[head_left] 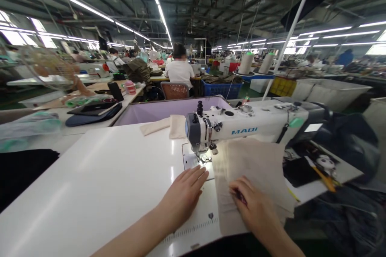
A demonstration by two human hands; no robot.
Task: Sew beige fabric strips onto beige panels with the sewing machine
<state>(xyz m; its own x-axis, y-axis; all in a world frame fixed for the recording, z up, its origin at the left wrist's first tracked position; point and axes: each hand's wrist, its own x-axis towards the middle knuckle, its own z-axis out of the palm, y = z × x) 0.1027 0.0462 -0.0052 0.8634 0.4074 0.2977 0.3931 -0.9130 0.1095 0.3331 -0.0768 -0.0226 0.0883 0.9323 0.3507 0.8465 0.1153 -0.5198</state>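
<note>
A white sewing machine (253, 122) with blue lettering stands on a white table (120, 176). Beige fabric (256, 160) lies to the right of its needle area and runs down to the table's front edge. My left hand (185, 192) rests flat on the machine bed just in front of the needle plate, its fingers stretched out and holding nothing. On the beige fabric, my right hand (251, 204) has its fingers curled round a small dark object, which is mostly hidden. Behind the needle head lies another beige piece (177, 126).
Beyond the table is a lilac bin (150, 110). Thread cones (246, 64) stand behind the machine. Scissors with an orange handle (327, 178) lie at the right, above dark fabric (346, 217). A person in a white shirt (180, 73) sits ahead.
</note>
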